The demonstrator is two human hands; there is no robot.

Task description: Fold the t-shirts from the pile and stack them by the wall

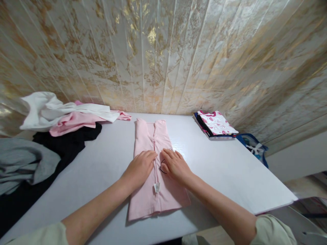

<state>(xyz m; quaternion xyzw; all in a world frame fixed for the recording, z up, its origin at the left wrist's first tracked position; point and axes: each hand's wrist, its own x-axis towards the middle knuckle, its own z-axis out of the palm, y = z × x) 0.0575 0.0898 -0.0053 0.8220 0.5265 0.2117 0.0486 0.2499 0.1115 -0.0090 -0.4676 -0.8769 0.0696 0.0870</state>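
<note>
I view the work area through the head camera. Nearest the lens, a pale green sleeve [43, 234] ends on my left forearm; a matching sleeve [273, 229] ends on the right. Both forearms extend forward over a white table [214, 166].

The pink garment [165, 187] lies flat at the centre of the table, its lower edge towards me. Two edges meet along a lengthwise line at its middle. A small white tag [156, 187] sits on that line, nearer to me than the hands.

Left hand [143, 166]: palm down on the left panel, fingers extended and together, tips at the centre line. The thumb is hidden; I cannot tell whether any fabric is pinched.

Right hand [176, 165]: rests on the right panel, fingers extended, thumb spread apart from the fingertips. It has hold of nothing that I can see. A thin dark loop shows beside the thumb; I cannot identify it.

On the left side, a grey garment [28, 160] lies loosely on a black garment [74, 143]. Beyond these, white cloth [48, 112] overlaps pink cloth [74, 123].

On the right side, a folded stack [217, 124] occupies the far edge, a white-and-pink printed piece on top. A blue-edged bag [245, 143] stands just beside it.

A gold-patterned panelled wall [153, 68] closes the rear.
</note>
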